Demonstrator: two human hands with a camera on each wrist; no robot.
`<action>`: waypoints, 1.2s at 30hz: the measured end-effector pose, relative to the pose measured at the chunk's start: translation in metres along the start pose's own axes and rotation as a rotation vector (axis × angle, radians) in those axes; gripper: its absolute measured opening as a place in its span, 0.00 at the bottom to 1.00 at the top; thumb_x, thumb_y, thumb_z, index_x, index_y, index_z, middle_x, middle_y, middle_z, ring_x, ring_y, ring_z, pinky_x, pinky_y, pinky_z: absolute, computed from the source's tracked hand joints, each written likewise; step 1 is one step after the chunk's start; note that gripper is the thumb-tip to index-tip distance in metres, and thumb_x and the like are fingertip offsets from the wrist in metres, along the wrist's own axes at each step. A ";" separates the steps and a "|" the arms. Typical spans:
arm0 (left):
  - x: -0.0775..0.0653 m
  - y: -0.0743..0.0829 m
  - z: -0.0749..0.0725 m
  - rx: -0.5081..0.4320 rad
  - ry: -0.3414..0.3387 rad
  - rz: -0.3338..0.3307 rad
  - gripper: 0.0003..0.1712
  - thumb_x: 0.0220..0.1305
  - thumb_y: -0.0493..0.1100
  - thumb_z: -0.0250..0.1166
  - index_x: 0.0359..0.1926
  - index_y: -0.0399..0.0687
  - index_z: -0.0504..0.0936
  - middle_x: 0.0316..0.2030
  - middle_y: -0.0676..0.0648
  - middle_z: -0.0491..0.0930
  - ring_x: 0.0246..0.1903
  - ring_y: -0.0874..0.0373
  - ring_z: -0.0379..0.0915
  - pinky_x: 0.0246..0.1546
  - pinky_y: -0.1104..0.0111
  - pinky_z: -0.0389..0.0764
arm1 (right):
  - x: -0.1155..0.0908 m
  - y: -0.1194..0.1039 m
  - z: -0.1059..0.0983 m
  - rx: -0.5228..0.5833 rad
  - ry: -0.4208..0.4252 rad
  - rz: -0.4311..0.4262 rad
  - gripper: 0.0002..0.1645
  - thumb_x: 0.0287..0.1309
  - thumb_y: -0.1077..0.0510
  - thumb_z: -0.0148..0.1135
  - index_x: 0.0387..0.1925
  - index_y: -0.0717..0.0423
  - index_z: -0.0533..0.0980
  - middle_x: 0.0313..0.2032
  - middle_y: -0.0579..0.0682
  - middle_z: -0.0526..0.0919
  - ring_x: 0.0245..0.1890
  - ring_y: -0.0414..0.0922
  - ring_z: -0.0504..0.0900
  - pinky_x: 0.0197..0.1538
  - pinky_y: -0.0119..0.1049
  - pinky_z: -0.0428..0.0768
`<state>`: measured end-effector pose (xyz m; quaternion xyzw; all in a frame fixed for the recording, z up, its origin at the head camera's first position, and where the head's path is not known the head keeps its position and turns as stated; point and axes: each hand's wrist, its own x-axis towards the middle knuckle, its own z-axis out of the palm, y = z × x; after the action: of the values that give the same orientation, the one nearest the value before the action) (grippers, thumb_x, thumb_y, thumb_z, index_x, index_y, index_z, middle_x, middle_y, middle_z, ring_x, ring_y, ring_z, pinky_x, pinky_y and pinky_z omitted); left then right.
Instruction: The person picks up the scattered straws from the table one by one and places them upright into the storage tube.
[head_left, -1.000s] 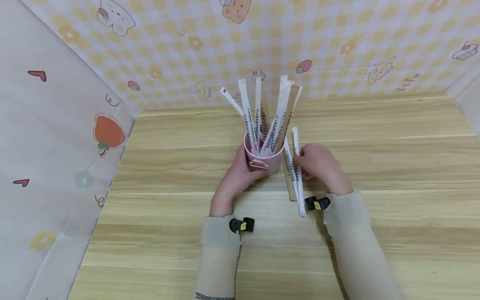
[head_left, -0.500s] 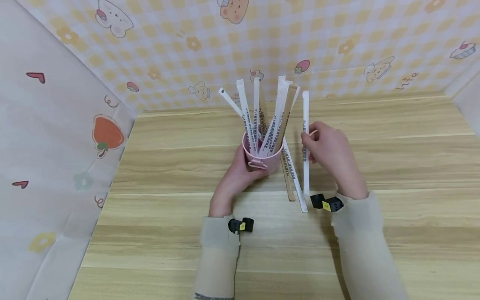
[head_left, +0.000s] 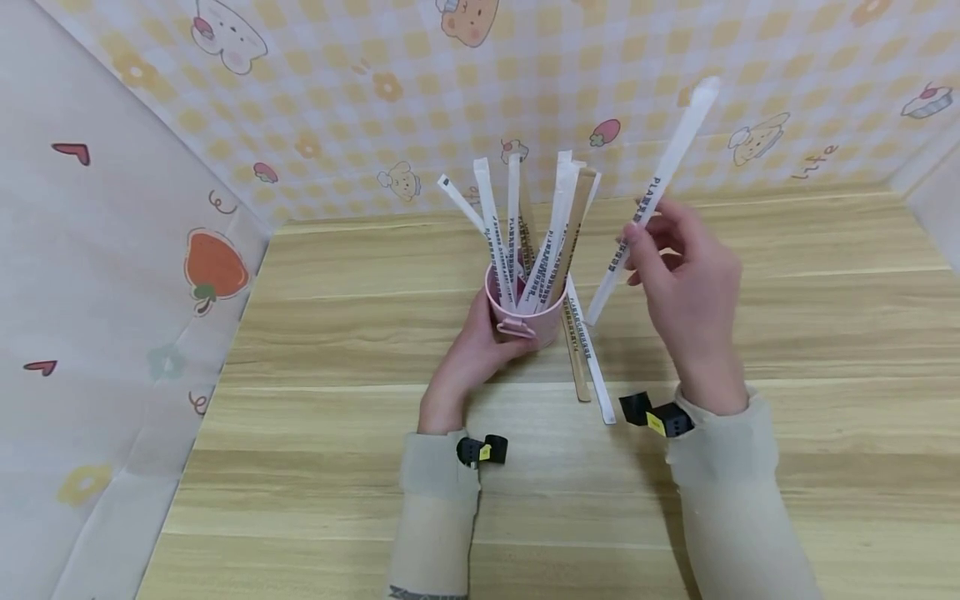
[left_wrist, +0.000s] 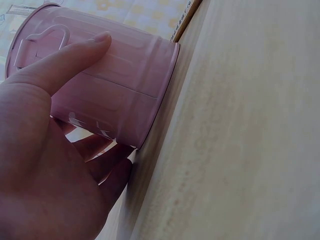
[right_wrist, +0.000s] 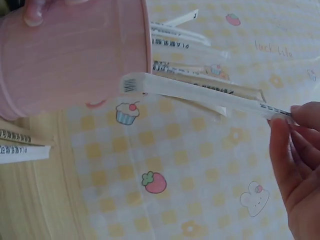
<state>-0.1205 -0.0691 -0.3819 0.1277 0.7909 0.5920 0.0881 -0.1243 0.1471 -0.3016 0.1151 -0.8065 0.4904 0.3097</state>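
Note:
A pink bucket [head_left: 542,327] with a small handle stands on the table, holding several paper-wrapped straws [head_left: 514,242], white and brown. My left hand [head_left: 468,350] grips it from the left, thumb across its front and fingers behind; the left wrist view shows the thumb on the bucket's wall [left_wrist: 125,70]. My right hand [head_left: 693,292] pinches a white wrapped straw [head_left: 671,158] between thumb and fingertips, tilted, its lower end right of the bucket. In the right wrist view that straw's barcoded end [right_wrist: 132,84] appears before the bucket's rim; whether they touch I cannot tell.
A brown wrapped straw [head_left: 577,367] and a white wrapped straw [head_left: 596,375] lie on the wooden table [head_left: 337,350] just right of the bucket. A yellow checked cloth [head_left: 337,108] covers the wall behind, and a pale patterned sheet [head_left: 112,292] hangs at the left.
My right hand has lifted the white straw from beside the others on the table, moved it up and right, and tilted its top to the right. My left hand has stayed on the bucket.

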 end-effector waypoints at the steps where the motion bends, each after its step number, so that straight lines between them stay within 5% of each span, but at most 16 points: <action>1: 0.000 0.000 0.000 0.000 0.000 0.001 0.60 0.41 0.34 0.72 0.68 0.56 0.41 0.60 0.46 0.58 0.58 0.57 0.57 0.60 0.63 0.56 | 0.000 -0.002 0.000 0.011 0.016 -0.019 0.16 0.55 0.58 0.58 0.45 0.59 0.75 0.31 0.50 0.82 0.22 0.37 0.76 0.22 0.22 0.75; 14: 0.000 0.000 0.000 -0.007 -0.010 0.002 0.59 0.42 0.33 0.71 0.68 0.57 0.42 0.60 0.45 0.58 0.58 0.57 0.58 0.60 0.63 0.57 | -0.003 -0.015 0.009 0.143 0.115 -0.119 0.16 0.50 0.63 0.62 0.43 0.62 0.75 0.33 0.47 0.82 0.28 0.41 0.79 0.24 0.24 0.76; 30: 0.001 0.001 0.000 0.000 -0.001 -0.010 0.60 0.41 0.34 0.71 0.68 0.59 0.41 0.61 0.49 0.58 0.59 0.59 0.56 0.61 0.64 0.55 | -0.009 -0.004 0.026 -0.013 -0.046 -0.110 0.13 0.53 0.58 0.60 0.39 0.62 0.77 0.33 0.48 0.82 0.30 0.38 0.78 0.25 0.21 0.74; 36: 0.001 0.002 0.000 -0.012 -0.005 -0.006 0.61 0.41 0.33 0.71 0.68 0.59 0.40 0.62 0.49 0.57 0.59 0.59 0.55 0.61 0.64 0.55 | -0.012 0.004 0.035 -0.127 -0.168 -0.051 0.14 0.54 0.55 0.59 0.39 0.61 0.77 0.33 0.49 0.81 0.31 0.39 0.78 0.27 0.30 0.76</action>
<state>-0.1213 -0.0686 -0.3797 0.1262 0.7875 0.5961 0.0929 -0.1301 0.1174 -0.3231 0.1564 -0.8558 0.4189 0.2601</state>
